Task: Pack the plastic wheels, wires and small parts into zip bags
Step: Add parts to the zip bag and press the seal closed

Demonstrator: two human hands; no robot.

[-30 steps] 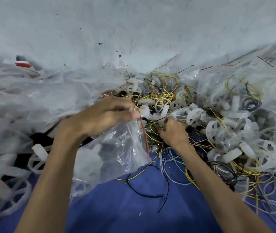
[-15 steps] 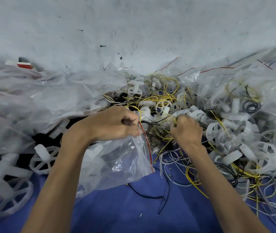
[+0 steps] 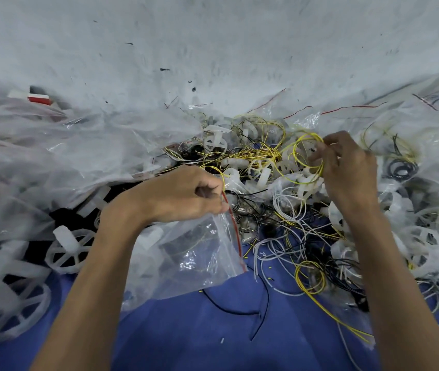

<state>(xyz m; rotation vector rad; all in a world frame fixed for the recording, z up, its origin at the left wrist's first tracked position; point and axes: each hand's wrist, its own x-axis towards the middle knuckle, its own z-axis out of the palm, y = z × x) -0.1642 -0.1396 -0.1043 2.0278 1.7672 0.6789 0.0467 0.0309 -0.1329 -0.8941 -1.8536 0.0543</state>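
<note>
Wrist bent, the left hand [image 3: 180, 194] pinches the zip bag [image 3: 191, 253] by its red-striped mouth, bag hanging below it; the right hand [image 3: 349, 167], farther out, grips a yellow wire loop [image 3: 306, 134] above the pile [image 3: 253, 167].

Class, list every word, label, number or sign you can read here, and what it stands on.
None can be read.
The zip bag in the left hand shows only a plain red seal strip.
The red and white object at far left is too blurred to show any print.
</note>
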